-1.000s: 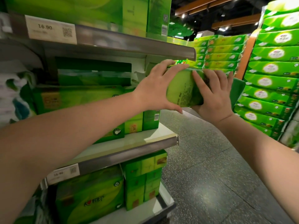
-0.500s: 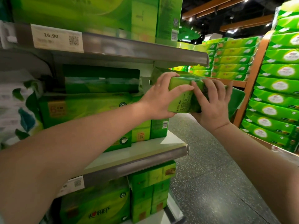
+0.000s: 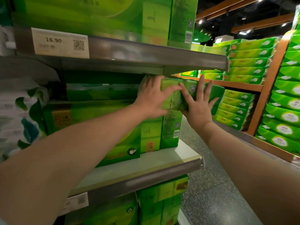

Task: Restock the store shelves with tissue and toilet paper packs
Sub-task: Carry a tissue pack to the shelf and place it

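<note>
1. A person's two bare hands hold a green tissue pack (image 3: 174, 96) at the right end of a store shelf, just under the metal edge of the shelf above (image 3: 162, 54).
2. The left hand (image 3: 152, 99) grips the pack's near left end, thumb underneath and fingers curled over the top edge.
3. The right hand (image 3: 197, 103) presses flat against the pack's outer face, fingers straight and spread, palm against the wrapper beside a small printed code square.
4. The pack sits on top of taller green packs (image 3: 170, 127) standing directly below both hands on the white shelf board (image 3: 162, 159); whether its far end already rests on them is hard to tell, since the hands cover that part.
5. Left of the left hand, a row of wide green packs (image 3: 90, 114) fills the shelf, and beyond them a white pack with a leaf print (image 3: 21, 111) is blurred.
6. Above the left forearm, a price tag (image 3: 60, 43) reading 16.90 is fixed to the upper shelf edge, with more green boxes (image 3: 154, 18) standing over it.
7. To the right of the right hand, across a speckled floor (image 3: 211, 192), a wooden rack (image 3: 266, 101) carries stacks of green tissue packs (image 3: 285, 116).
8. Below both forearms, the lower shelf holds further green packs (image 3: 159, 200).
</note>
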